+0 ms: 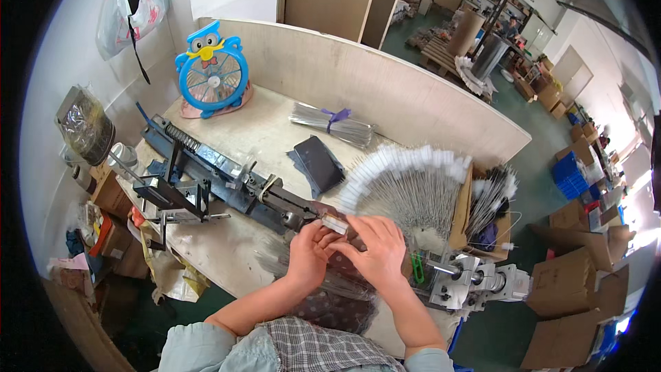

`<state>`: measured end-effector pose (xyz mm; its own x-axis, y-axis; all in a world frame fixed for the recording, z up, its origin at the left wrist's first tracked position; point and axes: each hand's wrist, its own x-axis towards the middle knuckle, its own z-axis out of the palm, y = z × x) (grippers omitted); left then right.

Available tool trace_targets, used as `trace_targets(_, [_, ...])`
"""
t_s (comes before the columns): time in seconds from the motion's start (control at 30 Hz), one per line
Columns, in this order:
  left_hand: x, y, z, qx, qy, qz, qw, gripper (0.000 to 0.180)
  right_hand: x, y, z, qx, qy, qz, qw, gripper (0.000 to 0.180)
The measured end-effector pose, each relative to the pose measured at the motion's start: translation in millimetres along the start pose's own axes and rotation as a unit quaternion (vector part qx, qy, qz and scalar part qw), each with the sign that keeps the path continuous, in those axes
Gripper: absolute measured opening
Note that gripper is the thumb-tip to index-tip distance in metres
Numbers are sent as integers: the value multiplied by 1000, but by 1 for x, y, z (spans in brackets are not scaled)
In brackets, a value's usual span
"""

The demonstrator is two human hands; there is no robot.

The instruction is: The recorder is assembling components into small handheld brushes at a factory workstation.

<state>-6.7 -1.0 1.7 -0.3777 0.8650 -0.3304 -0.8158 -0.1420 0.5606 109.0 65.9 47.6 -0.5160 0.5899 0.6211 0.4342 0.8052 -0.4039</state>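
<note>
A small white rectangular piece [335, 224] is held in front of me at the near end of a long dark metal jig [227, 179]. My left hand [309, 251] pinches its left side with curled fingers. At its right side, my right hand [377, 244] has its index finger and thumb closed in on the piece. The fingers hide part of it, so I cannot make out its exact kind. Just beyond my right hand, thin metal rods with white tips [406, 182] are fanned out on the table.
A silver motorised shaft unit [482, 279] stands right of my hands, a green clip-like piece [417, 269] beside it. A cardboard box [463, 217] holds more rods. Farther back are a dark pad [319, 164], a ribbon-tied rod bundle [327, 124] and a blue fan [214, 81].
</note>
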Motion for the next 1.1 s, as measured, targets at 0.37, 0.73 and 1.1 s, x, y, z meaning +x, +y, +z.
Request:
trace_targets(0.37, [-10,4,0,35,-28,-38,998,62,-23,7,-14,-40,-83,18,996,16])
trace_targets(0.73, [-24,2,-24,242,17,-52,969,49,-81,28,-46,17,-145,97,984,18])
trace_targets(1.1, [-29,168,-259,-101,387,178,899,33,-140,36,-40,-112,-345,191,912,11])
